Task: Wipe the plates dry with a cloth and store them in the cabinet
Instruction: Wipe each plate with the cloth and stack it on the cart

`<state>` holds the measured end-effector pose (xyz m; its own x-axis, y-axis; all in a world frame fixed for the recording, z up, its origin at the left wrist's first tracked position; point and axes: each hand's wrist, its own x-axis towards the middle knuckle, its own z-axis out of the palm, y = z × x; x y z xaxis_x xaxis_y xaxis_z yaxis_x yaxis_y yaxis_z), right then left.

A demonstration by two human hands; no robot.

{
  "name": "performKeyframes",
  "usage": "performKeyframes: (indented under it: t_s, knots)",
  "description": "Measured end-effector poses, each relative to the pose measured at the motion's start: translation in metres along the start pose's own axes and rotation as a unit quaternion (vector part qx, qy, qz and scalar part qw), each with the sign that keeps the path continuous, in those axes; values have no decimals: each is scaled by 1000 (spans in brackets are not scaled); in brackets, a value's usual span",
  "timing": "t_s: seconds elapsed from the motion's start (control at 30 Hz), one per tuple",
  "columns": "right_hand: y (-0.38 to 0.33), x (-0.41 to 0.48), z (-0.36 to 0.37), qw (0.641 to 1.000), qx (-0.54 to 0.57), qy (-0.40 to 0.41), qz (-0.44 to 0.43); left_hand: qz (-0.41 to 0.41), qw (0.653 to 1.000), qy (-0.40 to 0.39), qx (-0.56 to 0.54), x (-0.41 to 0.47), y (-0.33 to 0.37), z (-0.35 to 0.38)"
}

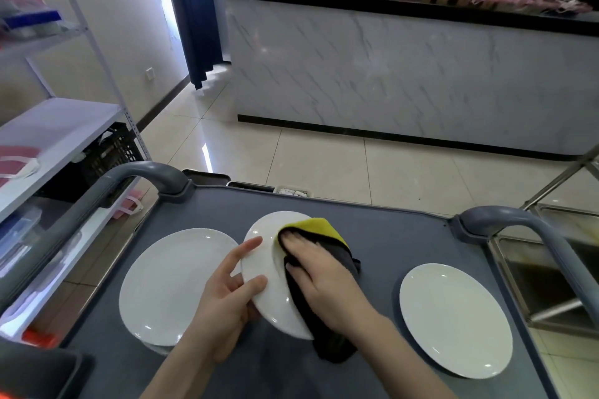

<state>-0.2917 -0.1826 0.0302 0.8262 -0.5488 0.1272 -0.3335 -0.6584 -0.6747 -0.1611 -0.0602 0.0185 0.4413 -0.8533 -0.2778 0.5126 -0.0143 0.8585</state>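
My left hand (227,288) holds a white plate (265,269) by its left rim, thumb on top, tilted above the grey cart top (382,253). My right hand (321,275) presses a grey and yellow cloth (324,230) flat against the plate's face, fingers straight. The cloth hangs down past the plate's lower edge. A second white plate (171,285) lies on the cart to the left, seemingly on top of another plate. A third plate (453,317) lies to the right.
The cart has grey handles at the left (136,175) and right (505,220). A white shelf unit (58,133) stands to the left with a black crate under it. A steel sink unit (551,269) is at the right. A marble-fronted counter (405,74) stands across the tiled floor.
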Motion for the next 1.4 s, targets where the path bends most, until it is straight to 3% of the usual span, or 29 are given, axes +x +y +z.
performKeyframes:
  t_s: [0.17, 0.3, 0.4, 0.6, 0.83, 1.0, 1.1, 1.23, 1.33, 1.4]
  knots:
    - [31, -11, -7, 999, 5, -7, 44, 16, 999, 28, -9, 0, 5, -14]
    - [20, -46, 17, 998, 23, -54, -35, 23, 999, 36, -8, 1, 4, -21]
    - [2, -36, 28, 997, 40, -46, -53, 16, 1000, 23, 0, 3, 1, -18]
    - [19, 2, 12, 999, 32, 3, 25, 24, 1000, 13, -3, 6, 1, -18]
    - [33, 7, 1, 979, 130, 95, 123, 28, 998, -50, 36, 3, 4, -16]
    - [-1, 17, 4, 999, 3, 16, -48, 26, 996, -67, 58, 7, 9, -12]
    - [-1, 17, 6, 996, -28, -9, -89, 33, 994, -75, 74, 9, 7, -12]
    - [18, 31, -8, 999, 37, 22, 10, 34, 994, -75, 76, 8, 7, -12]
    - [39, 24, -15, 984, 118, 39, 130, 40, 997, -45, 41, 6, 13, -15]
    - [48, 6, -10, 975, 142, 43, 162, 48, 998, -21, 20, 7, 17, -20]
